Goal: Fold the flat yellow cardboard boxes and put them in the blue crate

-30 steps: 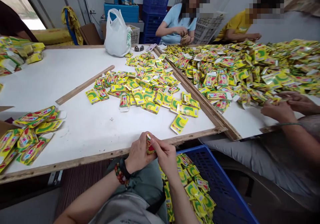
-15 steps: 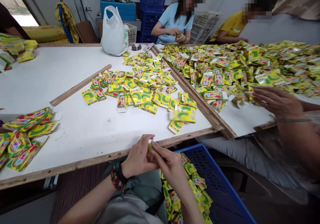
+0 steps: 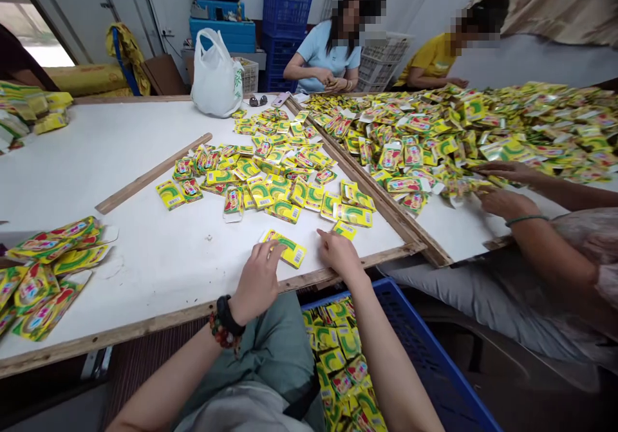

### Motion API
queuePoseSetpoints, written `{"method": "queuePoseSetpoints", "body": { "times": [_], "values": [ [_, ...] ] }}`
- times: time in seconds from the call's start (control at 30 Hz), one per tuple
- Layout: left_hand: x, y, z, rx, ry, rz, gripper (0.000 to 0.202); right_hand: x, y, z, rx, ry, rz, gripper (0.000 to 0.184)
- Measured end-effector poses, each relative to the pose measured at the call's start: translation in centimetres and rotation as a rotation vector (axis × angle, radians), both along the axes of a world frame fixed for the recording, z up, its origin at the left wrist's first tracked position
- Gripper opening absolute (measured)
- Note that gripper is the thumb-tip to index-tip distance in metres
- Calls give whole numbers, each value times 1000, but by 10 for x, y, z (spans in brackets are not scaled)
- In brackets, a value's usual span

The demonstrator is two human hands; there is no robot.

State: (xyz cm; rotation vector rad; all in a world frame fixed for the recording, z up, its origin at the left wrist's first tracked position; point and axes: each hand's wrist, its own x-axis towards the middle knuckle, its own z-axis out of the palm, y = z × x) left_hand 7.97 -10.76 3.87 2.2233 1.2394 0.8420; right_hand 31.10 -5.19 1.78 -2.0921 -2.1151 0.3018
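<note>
- Lying on the table (image 3: 168, 245), just ahead of the lap, the box (image 3: 291, 250) has its long axis slanting from far left to near right.
- Left hand (image 3: 255, 281) is nearer: its fingers bend over the box's near-left part, touching it; whether they pinch it I cannot tell.
- Right hand (image 3: 340, 256) is right of the box, apart from it, one finger pointing left, the rest bent; whether these grip anything I cannot tell.
- One second box (image 3: 346, 228) shows partly, just beyond the right hand; contact is unclear.
- One middle heap (image 3: 270, 187) lies farther out, its boxes too overlapped to count.
- One blue crate (image 3: 427, 342), right of the lap and below the table edge, holds many boxes.
- Two wooden pieces: loose strip (image 3: 154, 173) at left, divider (image 3: 371, 187) at right.
- One bunch (image 3: 53, 258) of boxes at near left, one stack (image 3: 33, 110) at far left, one big heap (image 3: 434, 129) past the divider.
- One bag (image 3: 215, 81), one phone (image 3: 280, 100), one pair of sunglasses (image 3: 258, 101) toward the far edge.
- Four other people, partly seen: two across, one right, one far left.
</note>
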Motion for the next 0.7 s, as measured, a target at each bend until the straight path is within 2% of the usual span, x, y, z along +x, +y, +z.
{"method": "queuePoseSetpoints", "body": {
  "times": [0.13,0.2,0.27,0.37,0.43,0.57,0.7],
  "values": [
    [0,11,7,-5,-14,-14,40,-4,-27,12,165,53,-91,53],
    [5,9,9,57,-16,-39,55,-12,-47,25,317,277,-111,45],
    [11,5,9,150,36,-116,73,-23,-65,41,363,654,-73,36],
    [17,1,4,171,31,-250,75,-41,-78,62,211,1159,-67,38],
    [18,-2,-4,127,-42,-228,73,-52,-80,65,160,1350,-133,46],
    [21,-10,-26,149,-186,-48,68,-73,-83,48,-2,1538,-231,54],
    [23,-19,-47,249,-288,-39,58,-97,-90,30,-211,1799,-360,62]
  ]
}}
